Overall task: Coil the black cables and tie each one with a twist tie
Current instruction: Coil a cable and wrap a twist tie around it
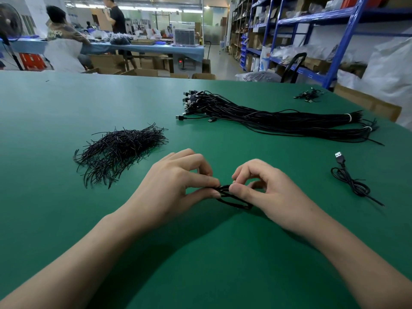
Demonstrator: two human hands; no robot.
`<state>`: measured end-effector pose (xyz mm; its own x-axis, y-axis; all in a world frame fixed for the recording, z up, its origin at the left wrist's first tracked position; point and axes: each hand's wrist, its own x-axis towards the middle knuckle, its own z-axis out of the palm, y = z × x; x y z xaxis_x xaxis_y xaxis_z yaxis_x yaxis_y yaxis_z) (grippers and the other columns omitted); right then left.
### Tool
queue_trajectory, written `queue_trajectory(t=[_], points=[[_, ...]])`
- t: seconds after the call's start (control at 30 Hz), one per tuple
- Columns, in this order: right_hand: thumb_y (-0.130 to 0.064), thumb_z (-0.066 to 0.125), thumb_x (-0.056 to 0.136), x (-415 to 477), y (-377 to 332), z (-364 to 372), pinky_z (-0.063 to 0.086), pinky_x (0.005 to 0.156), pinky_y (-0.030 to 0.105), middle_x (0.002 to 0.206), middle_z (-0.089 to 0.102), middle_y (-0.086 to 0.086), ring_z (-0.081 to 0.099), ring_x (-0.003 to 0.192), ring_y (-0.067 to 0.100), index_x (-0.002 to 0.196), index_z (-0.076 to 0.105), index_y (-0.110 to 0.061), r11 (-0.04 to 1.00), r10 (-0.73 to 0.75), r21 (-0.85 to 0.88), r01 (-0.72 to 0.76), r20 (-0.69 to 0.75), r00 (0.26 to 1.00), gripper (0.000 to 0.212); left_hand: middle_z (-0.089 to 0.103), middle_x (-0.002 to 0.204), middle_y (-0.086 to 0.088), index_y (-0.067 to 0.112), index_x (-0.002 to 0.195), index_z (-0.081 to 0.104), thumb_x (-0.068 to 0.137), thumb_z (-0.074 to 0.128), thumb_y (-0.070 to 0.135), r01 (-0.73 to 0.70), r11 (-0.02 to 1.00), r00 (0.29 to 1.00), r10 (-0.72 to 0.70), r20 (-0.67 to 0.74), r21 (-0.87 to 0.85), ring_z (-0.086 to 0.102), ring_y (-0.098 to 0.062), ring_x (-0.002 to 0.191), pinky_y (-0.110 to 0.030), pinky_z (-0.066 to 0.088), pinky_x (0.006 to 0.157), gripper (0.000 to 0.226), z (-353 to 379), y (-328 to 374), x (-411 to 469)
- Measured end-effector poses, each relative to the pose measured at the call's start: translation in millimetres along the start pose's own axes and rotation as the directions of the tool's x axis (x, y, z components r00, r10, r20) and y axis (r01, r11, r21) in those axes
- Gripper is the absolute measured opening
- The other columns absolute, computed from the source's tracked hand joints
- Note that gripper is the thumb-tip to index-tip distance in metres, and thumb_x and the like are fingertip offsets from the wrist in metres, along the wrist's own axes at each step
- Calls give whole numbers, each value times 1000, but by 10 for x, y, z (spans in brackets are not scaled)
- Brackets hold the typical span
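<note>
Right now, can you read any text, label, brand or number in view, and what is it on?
None can be read.
Red display on the grey machine beside the far table: too small and blurred.
Boxes on the blue shelving: markings blurred.
USB plug of the coiled cable: no text visible.

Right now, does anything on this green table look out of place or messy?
Nothing looks damaged or spilled. The only stray is a small clump of cables at the far right edge of the table, apart from the main cable bundle. The twist tie pile and one coiled USB cable lie neatly.
</note>
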<state>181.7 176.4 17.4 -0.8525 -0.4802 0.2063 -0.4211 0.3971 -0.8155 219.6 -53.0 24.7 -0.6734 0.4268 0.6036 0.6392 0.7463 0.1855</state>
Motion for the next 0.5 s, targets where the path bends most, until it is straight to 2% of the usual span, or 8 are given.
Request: queue_trajectory(t=[0.1,0.17,0.3,0.4,0.5], points=[[-57,61,86,-2,23,-57,50,86,35,109,72,-5,67,96,14,108,69,-30,969,119,185,-163,230,966,36,65,90,6,22,95,82,91,69,42,-25,999,999,24,-27,-28,57,-19,81,-38,50,68,24,-34,25,4],[-60,52,90,-33,-6,-91,50,85,29,110,75,6,68,95,17,119,68,-23,940,116,260,-222,369,922,50,65,90,5,22,95,82,92,69,40,-51,998,998,50,-33,-28,56,-18,81,-38,50,66,23,-43,50,9],[-68,45,88,-90,-74,-134,41,62,28,97,74,7,57,72,20,118,70,-19,906,118,277,-321,561,819,63,65,90,4,21,94,81,94,67,38,-100,995,994,99,-41,-21,55,-17,81,-38,49,65,22,-58,98,24],[-67,50,87,-120,-81,-140,35,56,26,84,59,3,50,67,15,117,70,-18,888,125,287,-360,602,789,60,64,91,5,23,93,81,95,65,38,-116,993,992,116,-44,-6,54,-17,82,-36,49,64,22,-74,116,27],[-58,56,90,-134,-63,-124,38,58,27,82,56,6,53,68,18,103,66,-11,874,93,329,-358,611,786,50,63,91,5,23,92,80,95,67,37,-126,992,991,127,-32,26,52,-14,82,-28,44,64,19,-82,130,26]])
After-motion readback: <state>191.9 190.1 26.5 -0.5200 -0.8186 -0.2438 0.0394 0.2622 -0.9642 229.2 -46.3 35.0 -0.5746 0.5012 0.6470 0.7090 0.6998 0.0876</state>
